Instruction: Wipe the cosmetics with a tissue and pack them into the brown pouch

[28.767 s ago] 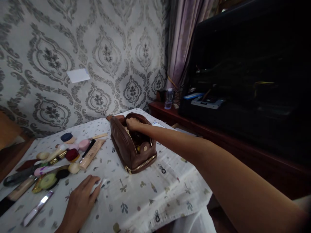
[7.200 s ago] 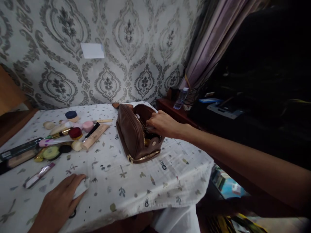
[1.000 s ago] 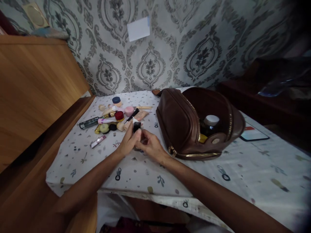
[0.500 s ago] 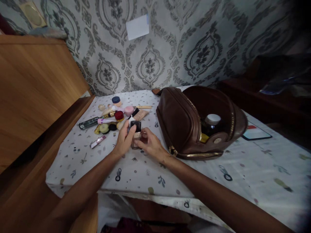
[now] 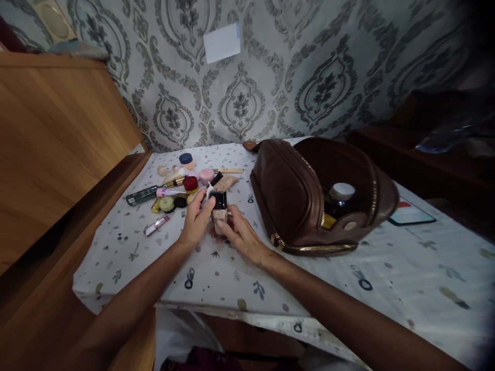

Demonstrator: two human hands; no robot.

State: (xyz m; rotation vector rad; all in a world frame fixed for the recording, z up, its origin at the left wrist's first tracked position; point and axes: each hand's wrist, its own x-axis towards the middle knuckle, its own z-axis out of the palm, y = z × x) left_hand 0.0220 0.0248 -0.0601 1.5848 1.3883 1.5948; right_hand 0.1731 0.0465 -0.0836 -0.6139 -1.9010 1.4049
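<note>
Both hands are closed around a small foundation bottle (image 5: 220, 214) with a black cap and a beige, see-through body, held just above the table. My left hand (image 5: 195, 220) grips it from the left, thumb against the cap. Something white (image 5: 210, 190), like a tissue or wipe, shows at the fingertips of that hand. My right hand (image 5: 244, 235) has its thumb on the front of the bottle's lower body and its fingers on the right side. Just behind the bottle lies a beige tube (image 5: 226, 182) with a black cap.
Several cosmetics lie to the left, among them a red-lidded jar (image 5: 190, 183), a dark green tube (image 5: 142, 195) and a lip gloss (image 5: 157, 225). A brown leather bag (image 5: 288, 198), unzipped, stands at the right, holding a white-capped bottle (image 5: 342, 192). Beyond it lies a tablet-like device (image 5: 415, 212).
The bottle has turned slightly, so more of its beige front shows. My right hand has shifted its grip, thumb now flatter on the body. The view has moved a little.
</note>
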